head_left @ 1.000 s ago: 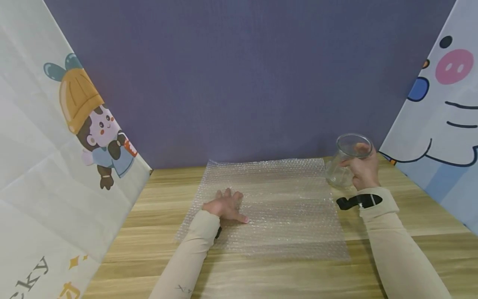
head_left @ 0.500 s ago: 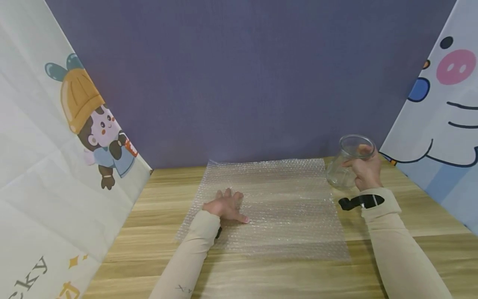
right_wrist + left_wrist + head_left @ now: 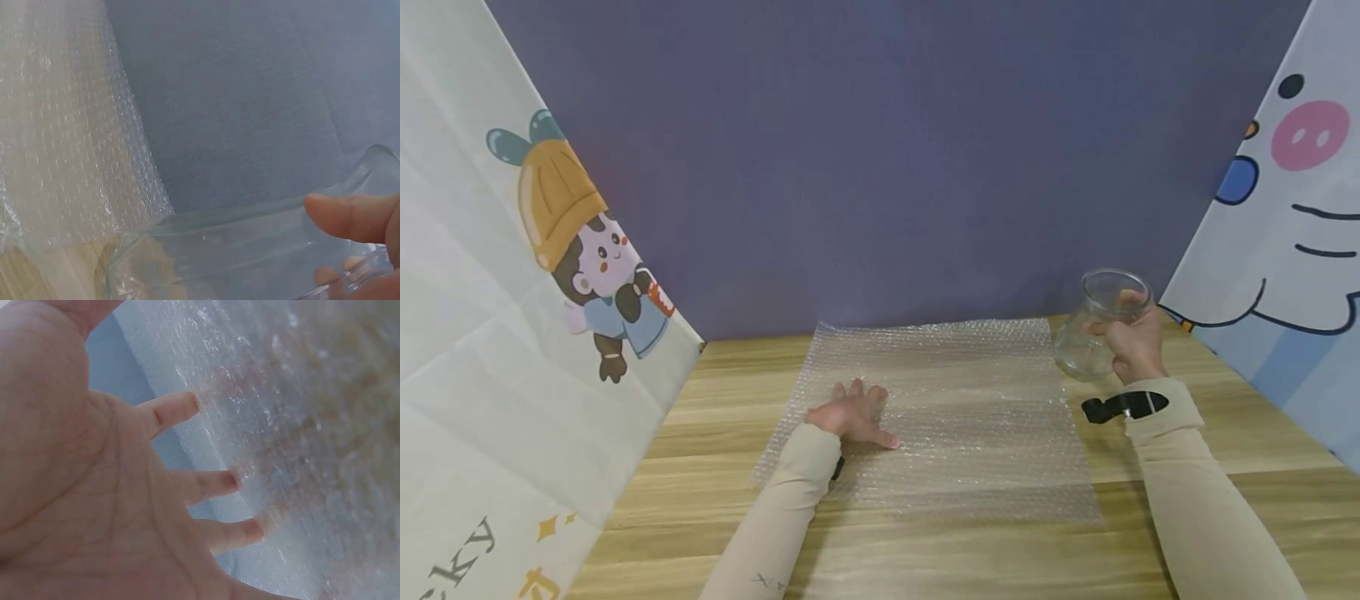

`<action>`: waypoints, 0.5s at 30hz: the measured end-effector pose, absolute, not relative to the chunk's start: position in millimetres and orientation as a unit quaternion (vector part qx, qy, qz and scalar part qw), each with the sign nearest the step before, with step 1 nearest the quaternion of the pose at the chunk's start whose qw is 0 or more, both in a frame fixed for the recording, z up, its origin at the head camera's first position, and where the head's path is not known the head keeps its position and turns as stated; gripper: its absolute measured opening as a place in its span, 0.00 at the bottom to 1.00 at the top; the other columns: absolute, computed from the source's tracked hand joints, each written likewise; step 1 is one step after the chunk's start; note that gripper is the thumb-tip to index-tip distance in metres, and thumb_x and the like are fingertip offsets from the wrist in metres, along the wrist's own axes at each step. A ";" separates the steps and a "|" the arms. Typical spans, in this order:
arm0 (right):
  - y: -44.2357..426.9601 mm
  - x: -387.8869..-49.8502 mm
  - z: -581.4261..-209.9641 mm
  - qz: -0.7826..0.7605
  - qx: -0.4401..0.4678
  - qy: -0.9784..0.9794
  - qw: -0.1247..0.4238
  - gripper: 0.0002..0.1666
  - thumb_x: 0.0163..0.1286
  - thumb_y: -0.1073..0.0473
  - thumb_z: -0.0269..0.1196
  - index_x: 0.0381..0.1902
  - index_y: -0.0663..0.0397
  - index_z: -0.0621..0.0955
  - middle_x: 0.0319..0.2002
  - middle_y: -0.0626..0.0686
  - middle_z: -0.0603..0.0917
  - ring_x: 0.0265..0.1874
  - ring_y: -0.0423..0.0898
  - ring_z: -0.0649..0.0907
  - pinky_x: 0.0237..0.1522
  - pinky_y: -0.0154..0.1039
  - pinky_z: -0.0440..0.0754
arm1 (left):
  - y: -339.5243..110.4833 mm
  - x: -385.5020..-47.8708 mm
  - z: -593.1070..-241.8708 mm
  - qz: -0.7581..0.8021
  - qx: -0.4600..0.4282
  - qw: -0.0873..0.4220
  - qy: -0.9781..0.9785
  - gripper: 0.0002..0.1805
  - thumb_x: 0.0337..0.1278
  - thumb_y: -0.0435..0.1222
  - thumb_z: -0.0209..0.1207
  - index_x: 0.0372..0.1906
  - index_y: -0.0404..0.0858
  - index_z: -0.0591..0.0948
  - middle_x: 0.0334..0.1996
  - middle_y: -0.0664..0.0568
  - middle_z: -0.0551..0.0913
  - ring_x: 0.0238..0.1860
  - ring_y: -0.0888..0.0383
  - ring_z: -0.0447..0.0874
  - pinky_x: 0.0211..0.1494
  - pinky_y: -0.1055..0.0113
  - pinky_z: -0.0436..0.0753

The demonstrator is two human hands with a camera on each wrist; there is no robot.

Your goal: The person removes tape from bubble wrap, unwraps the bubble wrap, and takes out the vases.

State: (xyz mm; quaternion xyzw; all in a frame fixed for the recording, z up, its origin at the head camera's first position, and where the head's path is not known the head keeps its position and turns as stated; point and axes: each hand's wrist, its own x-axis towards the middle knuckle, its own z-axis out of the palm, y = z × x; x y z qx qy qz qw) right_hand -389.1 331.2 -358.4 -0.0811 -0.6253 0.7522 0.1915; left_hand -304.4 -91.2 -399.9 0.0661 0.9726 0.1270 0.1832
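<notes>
A sheet of clear bubble wrap (image 3: 977, 417) lies flat on the wooden table. On its left part rests my left hand (image 3: 852, 417), palm down with the fingers spread. The left wrist view has the fingertips (image 3: 230, 480) touching the wrap. At the sheet's far right corner is a clear glass vase (image 3: 1075, 354), wide at the base, with an open round rim. My right hand (image 3: 1133, 343) grips it near the neck from the right, and the thumb (image 3: 350, 215) lies along the glass in the right wrist view. Whether the base touches the table is unclear.
The wood-grain table (image 3: 715, 433) extends around the sheet. A dark purple-blue wall (image 3: 880, 167) rises directly behind it. White printed panels stand at the left (image 3: 497, 317) and right (image 3: 1300, 275), narrowing the space toward the back.
My right hand and the glass vase have shifted very slightly to the right over the last second. The left hand and bubble wrap stay put.
</notes>
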 end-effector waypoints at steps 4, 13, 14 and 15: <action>332.0 -389.6 -361.4 0.716 -0.084 -0.666 0.189 0.38 0.53 0.87 0.65 0.47 0.39 0.71 0.51 0.38 0.68 0.56 0.38 0.70 0.34 0.21 0.81 | -91.3 -303.5 -399.1 0.135 0.063 0.186 0.971 0.55 0.46 0.68 0.69 0.80 0.60 0.58 0.84 0.42 0.45 0.83 0.34 0.39 0.65 0.13 0.53; 334.3 -393.5 -367.1 0.644 -0.081 -0.745 0.157 0.40 0.66 0.74 0.66 0.67 0.38 0.64 0.82 0.51 0.55 0.82 0.45 0.51 0.77 0.38 0.64 | -92.1 -302.5 -398.9 0.133 0.060 0.188 0.971 0.56 0.46 0.68 0.68 0.80 0.61 0.57 0.84 0.43 0.44 0.83 0.35 0.39 0.65 0.14 0.53; 334.8 -394.2 -368.0 0.643 -0.078 -0.746 0.155 0.41 0.67 0.73 0.65 0.70 0.40 0.63 0.82 0.51 0.54 0.82 0.45 0.50 0.79 0.40 0.61 | -92.2 -302.6 -399.0 0.132 0.061 0.188 0.971 0.56 0.46 0.68 0.68 0.80 0.61 0.57 0.84 0.43 0.44 0.83 0.34 0.39 0.65 0.14 0.53; 335.4 -394.8 -368.9 0.642 -0.076 -0.747 0.156 0.43 0.68 0.73 0.65 0.73 0.41 0.61 0.83 0.52 0.53 0.83 0.46 0.49 0.81 0.42 0.59 | -92.3 -302.7 -399.2 0.131 0.062 0.188 0.971 0.56 0.46 0.69 0.68 0.80 0.61 0.57 0.84 0.43 0.44 0.83 0.34 0.39 0.65 0.14 0.53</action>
